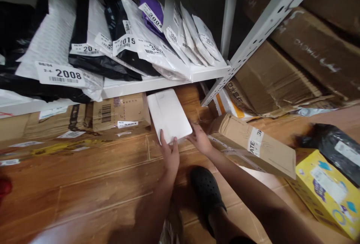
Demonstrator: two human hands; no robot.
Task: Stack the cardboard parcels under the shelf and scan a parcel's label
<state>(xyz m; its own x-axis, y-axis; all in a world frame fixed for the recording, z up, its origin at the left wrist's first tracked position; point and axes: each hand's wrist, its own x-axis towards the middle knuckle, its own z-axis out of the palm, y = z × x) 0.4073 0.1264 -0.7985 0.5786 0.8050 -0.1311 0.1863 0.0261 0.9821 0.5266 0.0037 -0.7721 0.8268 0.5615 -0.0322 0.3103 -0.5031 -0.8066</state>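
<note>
I'm holding a white box (168, 114) by its near end, tilted a little to the left, just below the front edge of the shelf. My left grip (170, 157) is closing thumb and finger on the near edge, and my right grip (201, 140) is curling round the near right corner (the fingertips are partly hiding there). I can't tell whether the box is touching the wooden floor (107, 176) underneath. Just to its left a brown carton (120, 110) is sitting below the white shelf (146, 85). On that shelf, black and white parcels are leaning in a row with a purple parcel (150, 3) among them; one label (60, 73) is reading 2008. To the right, a long brown box (270, 148) is lying near my right forearm, and beyond it a yellow box (323, 195) is standing beside a black parcel (334, 139). My black clog (206, 187) is resting below my grip.
</note>
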